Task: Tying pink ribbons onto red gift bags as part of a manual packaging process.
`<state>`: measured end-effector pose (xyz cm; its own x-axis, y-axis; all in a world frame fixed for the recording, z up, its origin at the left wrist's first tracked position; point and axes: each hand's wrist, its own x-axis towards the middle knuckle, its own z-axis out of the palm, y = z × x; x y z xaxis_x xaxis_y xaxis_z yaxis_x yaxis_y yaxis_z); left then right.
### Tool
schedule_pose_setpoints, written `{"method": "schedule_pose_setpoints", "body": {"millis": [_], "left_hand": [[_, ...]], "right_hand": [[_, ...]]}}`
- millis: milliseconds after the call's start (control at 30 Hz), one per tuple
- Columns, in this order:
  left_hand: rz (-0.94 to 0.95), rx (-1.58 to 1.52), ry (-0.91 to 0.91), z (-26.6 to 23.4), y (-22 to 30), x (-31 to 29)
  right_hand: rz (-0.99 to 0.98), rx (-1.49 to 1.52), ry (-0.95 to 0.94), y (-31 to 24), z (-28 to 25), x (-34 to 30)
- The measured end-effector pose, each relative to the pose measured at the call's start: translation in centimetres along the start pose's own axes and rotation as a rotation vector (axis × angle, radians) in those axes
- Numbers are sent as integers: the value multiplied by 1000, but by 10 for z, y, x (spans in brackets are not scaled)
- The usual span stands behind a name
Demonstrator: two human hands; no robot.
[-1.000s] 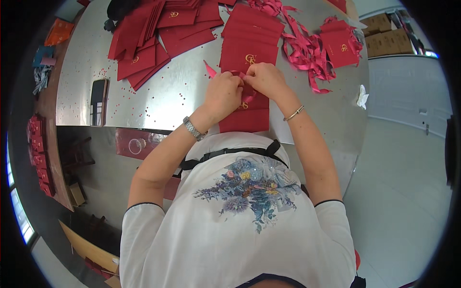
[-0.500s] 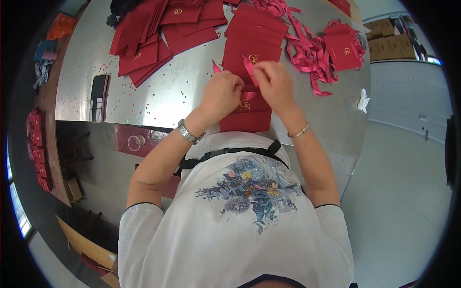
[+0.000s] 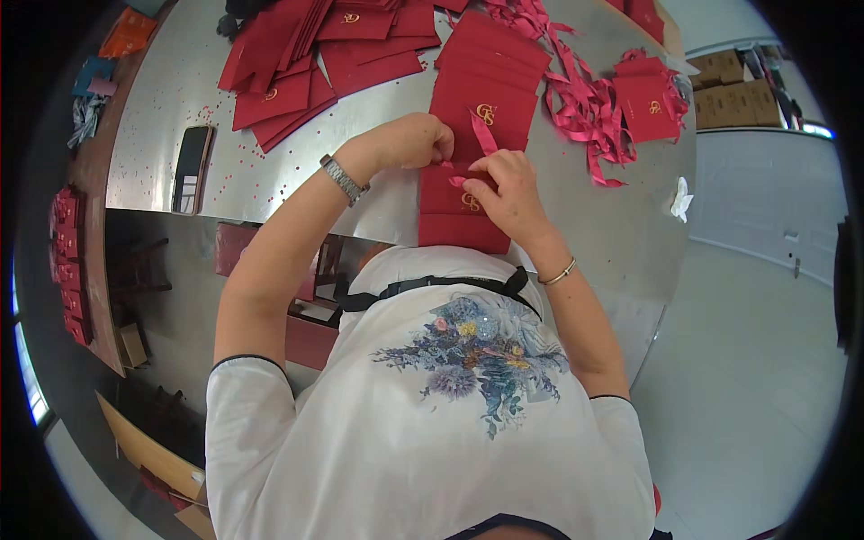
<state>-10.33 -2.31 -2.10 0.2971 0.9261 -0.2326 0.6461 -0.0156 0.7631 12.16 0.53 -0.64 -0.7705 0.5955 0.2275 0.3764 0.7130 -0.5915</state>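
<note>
A row of overlapping flat red paper pieces (image 3: 490,72) with gold emblems runs toward my waist; whether they are bags or envelopes I cannot tell. Over the nearer ones, my right hand (image 3: 511,196) is closed, thumb and index finger pinching a pink ribbon (image 3: 483,135). One ribbon end stands up past these fingers, and a short bit pokes out by the thumb. My left hand (image 3: 416,142) is closed at the row's left edge, fingers curled downward. A bit of pink shows under its fingertips, apparently ribbon; the grip itself is partly hidden.
Red paper pieces (image 3: 369,49) lie piled at the far left of the metal table (image 3: 594,234). Pink ribbons (image 3: 576,112) are heaped right of the row, beside a ribboned red stack (image 3: 643,108). A phone (image 3: 192,169) and crumpled white tissue (image 3: 681,198) rest near the edges.
My left hand has moved left and slightly up, away from the right hand. The right hand has come down a little toward me. The view has shifted slightly.
</note>
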Motion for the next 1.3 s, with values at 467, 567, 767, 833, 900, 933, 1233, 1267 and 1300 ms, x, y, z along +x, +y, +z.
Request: {"method": "schedule_pose_setpoints", "body": {"millis": [467,567,767,833,900,933,1233,1267,1300], "left_hand": [[26,44,635,3,23,2],[19,118,568,9,42,-21],[157,185,126,6,20,-20],[124,160,171,4,20,-18],[124,172,267,16,20,-14],[126,184,361,21,20,-13],[168,193,679,24,57,-22],[155,188,523,30,57,-24],[162,190,517,36,58,-25]], "right_hand": [[21,-89,-73,-13,1,1],[62,-91,-48,-8,1,-3],[-31,-105,-3,-17,-2,-2],[-44,-106,2,-14,0,-3],[-57,-107,9,-14,0,-3],[-66,-121,-6,-15,-1,-3],[-52,22,58,-6,-4,1],[-48,150,116,0,-7,5],[28,322,176,11,-10,9]]}}
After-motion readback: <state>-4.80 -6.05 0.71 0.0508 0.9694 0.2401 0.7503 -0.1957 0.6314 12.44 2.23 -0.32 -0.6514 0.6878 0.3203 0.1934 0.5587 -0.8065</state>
